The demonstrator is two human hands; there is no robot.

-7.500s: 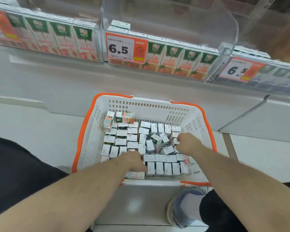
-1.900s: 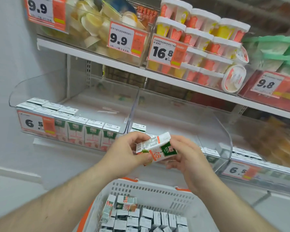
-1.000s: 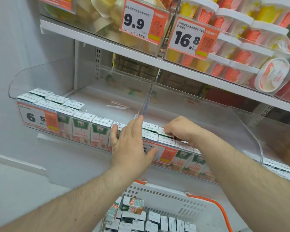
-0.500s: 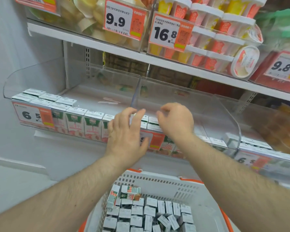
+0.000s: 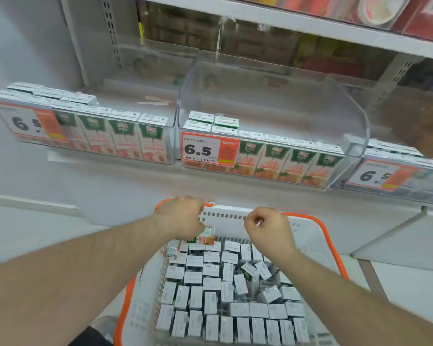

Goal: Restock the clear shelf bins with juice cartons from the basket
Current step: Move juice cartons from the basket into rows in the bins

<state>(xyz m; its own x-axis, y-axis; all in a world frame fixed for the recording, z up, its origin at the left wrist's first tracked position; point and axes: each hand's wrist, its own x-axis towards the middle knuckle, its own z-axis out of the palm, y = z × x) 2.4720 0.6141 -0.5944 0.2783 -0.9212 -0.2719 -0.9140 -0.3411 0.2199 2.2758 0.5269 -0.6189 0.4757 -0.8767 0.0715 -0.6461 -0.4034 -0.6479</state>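
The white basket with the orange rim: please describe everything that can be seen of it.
The basket is white plastic with slotted walls and an orange rim and handle. It sits low, below the shelf bins, and is nearly full of small juice cartons, most standing in rows, some tipped near the right. The left hand reaches into its far left corner; the right hand hovers over the far side.

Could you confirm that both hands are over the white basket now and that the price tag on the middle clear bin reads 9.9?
Not quite: the price tag on the middle clear bin reads 6.5, as the head view shows. The left hand and right hand are indeed over the white basket.
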